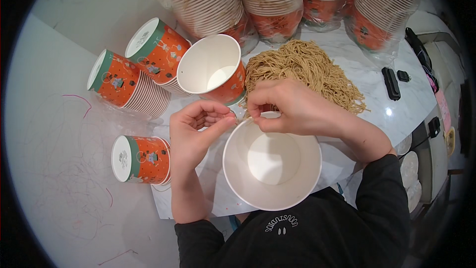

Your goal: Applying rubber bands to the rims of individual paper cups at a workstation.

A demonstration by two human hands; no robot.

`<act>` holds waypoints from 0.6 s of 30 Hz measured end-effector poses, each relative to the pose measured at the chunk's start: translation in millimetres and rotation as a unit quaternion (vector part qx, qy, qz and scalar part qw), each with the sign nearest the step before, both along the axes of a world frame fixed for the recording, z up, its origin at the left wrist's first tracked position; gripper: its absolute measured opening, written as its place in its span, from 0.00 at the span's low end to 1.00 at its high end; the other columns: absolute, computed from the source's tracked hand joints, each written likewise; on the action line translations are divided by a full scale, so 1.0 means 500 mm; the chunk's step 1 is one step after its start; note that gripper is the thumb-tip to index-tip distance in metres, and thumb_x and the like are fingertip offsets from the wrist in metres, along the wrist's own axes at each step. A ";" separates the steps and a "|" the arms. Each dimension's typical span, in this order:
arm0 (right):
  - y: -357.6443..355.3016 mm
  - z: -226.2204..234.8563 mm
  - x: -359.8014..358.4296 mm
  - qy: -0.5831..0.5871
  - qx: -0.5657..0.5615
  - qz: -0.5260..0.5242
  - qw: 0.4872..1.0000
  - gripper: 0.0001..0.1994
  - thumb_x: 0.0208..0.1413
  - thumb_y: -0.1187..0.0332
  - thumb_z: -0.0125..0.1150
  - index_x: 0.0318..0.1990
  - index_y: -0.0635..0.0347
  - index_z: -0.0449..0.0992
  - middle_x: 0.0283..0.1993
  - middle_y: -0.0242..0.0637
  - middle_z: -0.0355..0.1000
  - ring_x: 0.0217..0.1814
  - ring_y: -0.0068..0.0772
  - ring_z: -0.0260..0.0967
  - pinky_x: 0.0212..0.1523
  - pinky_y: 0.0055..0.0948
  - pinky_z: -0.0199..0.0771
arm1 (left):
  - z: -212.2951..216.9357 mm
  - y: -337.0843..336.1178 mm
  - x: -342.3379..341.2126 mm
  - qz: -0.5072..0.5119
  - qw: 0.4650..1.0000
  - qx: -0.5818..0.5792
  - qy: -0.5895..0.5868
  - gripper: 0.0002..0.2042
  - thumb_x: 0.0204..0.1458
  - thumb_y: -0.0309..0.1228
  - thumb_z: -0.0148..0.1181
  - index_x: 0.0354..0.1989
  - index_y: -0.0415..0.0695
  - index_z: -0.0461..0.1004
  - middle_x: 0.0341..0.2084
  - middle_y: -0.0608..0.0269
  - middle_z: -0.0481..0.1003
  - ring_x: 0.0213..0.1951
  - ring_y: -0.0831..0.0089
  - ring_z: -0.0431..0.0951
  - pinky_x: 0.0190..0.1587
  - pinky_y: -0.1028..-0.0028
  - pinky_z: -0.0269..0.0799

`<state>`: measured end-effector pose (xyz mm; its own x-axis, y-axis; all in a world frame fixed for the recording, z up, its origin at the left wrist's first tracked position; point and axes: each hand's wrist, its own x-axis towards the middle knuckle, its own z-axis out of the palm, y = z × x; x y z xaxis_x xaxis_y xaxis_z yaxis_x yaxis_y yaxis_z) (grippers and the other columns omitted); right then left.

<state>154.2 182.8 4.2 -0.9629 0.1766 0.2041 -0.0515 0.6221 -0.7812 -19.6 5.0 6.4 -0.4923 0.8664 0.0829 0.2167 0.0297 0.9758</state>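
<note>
A large white paper bucket (pixel 272 166) stands close in front of me, its mouth turned up and nothing inside. Over its far rim my left hand (pixel 198 129) pinches thumb and forefinger together. My right hand (pixel 282 104) is also closed in a pinch, just right of the left one at the same rim. A short bit of tan cord shows between the fingertips; most of it is hidden by the fingers. Right behind my right hand lies a heap of tan cords (pixel 310 69), loosely piled on the table.
A second open bucket (pixel 208 69) stands beside the heap, orange outside. Nested orange-and-green buckets (pixel 116 79) lie on their sides at the left, with another small stack (pixel 148 159) nearer. Tall plastic-wrapped bucket stacks (pixel 272 0) line the back. A black device (pixel 390 83) lies at right.
</note>
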 end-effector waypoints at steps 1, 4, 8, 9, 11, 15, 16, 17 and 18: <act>0.000 -0.001 0.001 0.001 0.000 0.002 1.000 0.06 0.50 0.72 0.65 0.33 0.63 0.75 0.35 0.41 0.74 0.39 0.41 0.76 0.41 0.37 0.74 | 0.003 -0.001 -0.002 -0.006 1.000 -0.012 -0.004 0.09 0.51 0.20 0.72 0.40 0.35 0.81 0.35 0.61 0.84 0.36 0.80 0.82 0.43 0.80 0.78; -0.001 -0.009 -0.001 0.004 0.005 0.005 1.000 0.08 0.50 0.68 0.65 0.32 0.63 0.75 0.33 0.43 0.74 0.38 0.47 0.75 0.39 0.43 0.71 | 0.002 -0.003 -0.008 -0.011 0.999 -0.032 -0.011 0.08 0.52 0.20 0.71 0.40 0.35 0.81 0.34 0.61 0.84 0.35 0.80 0.82 0.43 0.80 0.77; -0.002 -0.005 0.002 0.005 0.007 0.010 1.000 0.07 0.49 0.69 0.64 0.32 0.63 0.75 0.33 0.43 0.73 0.38 0.47 0.74 0.39 0.43 0.71 | 0.000 -0.005 -0.009 -0.012 0.999 -0.038 -0.015 0.07 0.54 0.21 0.70 0.40 0.34 0.81 0.34 0.62 0.83 0.35 0.82 0.81 0.42 0.81 0.76; -0.002 -0.003 0.004 0.006 0.007 0.011 1.000 0.07 0.49 0.69 0.64 0.32 0.63 0.75 0.33 0.43 0.73 0.38 0.47 0.74 0.39 0.43 0.71 | 0.001 -0.005 -0.006 -0.012 0.999 -0.038 -0.014 0.07 0.54 0.21 0.70 0.40 0.34 0.81 0.34 0.62 0.83 0.35 0.82 0.81 0.42 0.81 0.76; -0.003 0.003 0.003 -0.003 0.022 0.011 1.000 0.07 0.48 0.69 0.64 0.32 0.63 0.75 0.33 0.43 0.74 0.38 0.47 0.75 0.39 0.43 0.71 | 0.000 -0.003 -0.002 -0.008 1.000 -0.022 0.019 0.07 0.55 0.21 0.70 0.40 0.34 0.81 0.34 0.64 0.83 0.35 0.83 0.80 0.41 0.81 0.75; -0.001 0.007 0.005 -0.019 0.027 0.019 0.999 0.07 0.48 0.70 0.64 0.31 0.63 0.75 0.33 0.43 0.74 0.38 0.47 0.75 0.39 0.43 0.72 | -0.006 -0.001 -0.003 0.002 0.999 -0.028 0.020 0.07 0.55 0.21 0.69 0.41 0.34 0.81 0.33 0.66 0.82 0.34 0.83 0.79 0.42 0.81 0.75; 0.000 0.009 0.007 -0.023 0.031 0.023 0.999 0.06 0.47 0.71 0.64 0.31 0.63 0.75 0.33 0.44 0.74 0.38 0.48 0.75 0.39 0.43 0.72 | -0.008 -0.002 -0.006 0.022 0.998 -0.019 0.047 0.07 0.55 0.22 0.69 0.41 0.35 0.81 0.33 0.67 0.82 0.34 0.83 0.78 0.41 0.81 0.75; 0.001 0.011 0.008 -0.028 0.034 0.027 0.999 0.06 0.47 0.71 0.64 0.31 0.63 0.75 0.33 0.44 0.74 0.38 0.48 0.75 0.40 0.44 0.72 | -0.009 -0.003 -0.009 0.042 0.996 -0.009 0.074 0.07 0.56 0.22 0.69 0.41 0.35 0.81 0.33 0.67 0.82 0.34 0.83 0.78 0.41 0.81 0.74; 0.000 0.013 0.009 -0.028 0.034 0.027 0.999 0.06 0.47 0.71 0.64 0.31 0.63 0.75 0.33 0.44 0.74 0.38 0.48 0.75 0.40 0.44 0.72 | -0.007 -0.005 -0.012 0.042 0.996 -0.009 0.075 0.07 0.56 0.22 0.69 0.41 0.35 0.81 0.33 0.67 0.82 0.34 0.83 0.78 0.41 0.81 0.74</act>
<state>158.8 182.9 10.6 -0.9807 0.1126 0.1601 -0.0438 0.6710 -0.7401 -25.6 2.3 2.8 -0.5467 0.8246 0.1451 0.3553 0.0715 0.9320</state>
